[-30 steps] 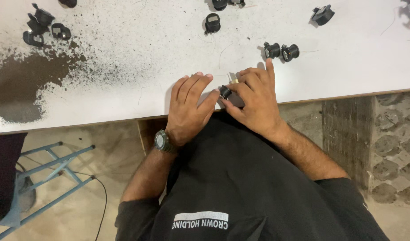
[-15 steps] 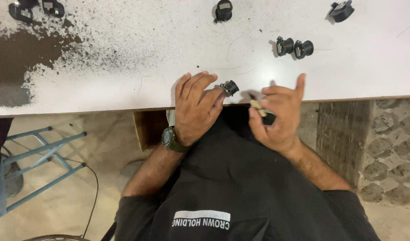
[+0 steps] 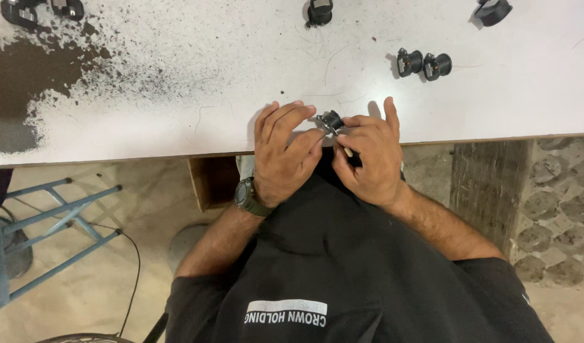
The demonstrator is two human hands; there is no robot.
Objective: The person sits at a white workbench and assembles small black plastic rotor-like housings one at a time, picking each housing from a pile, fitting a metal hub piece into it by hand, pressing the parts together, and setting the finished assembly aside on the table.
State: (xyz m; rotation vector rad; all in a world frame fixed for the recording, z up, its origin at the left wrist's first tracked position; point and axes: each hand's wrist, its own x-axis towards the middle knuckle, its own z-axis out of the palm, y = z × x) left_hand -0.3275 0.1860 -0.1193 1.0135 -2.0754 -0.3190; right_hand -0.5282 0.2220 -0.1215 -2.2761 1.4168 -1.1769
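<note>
At the near edge of the white table [image 3: 177, 127], the left hand [image 3: 282, 155] and right hand [image 3: 368, 159] meet, both pinching a small black part [image 3: 331, 121] between fingertips, apparently steadying it for close work.

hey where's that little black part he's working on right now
In the head view, the small black part sits at the near edge of the white table, pinched between the left hand and right hand.

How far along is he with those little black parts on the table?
Done: cannot tell. In hand: both hands, left hand and right hand, hold one small black part at the table's edge. Left: two loose black parts lie further back, others near the far edge.
</note>
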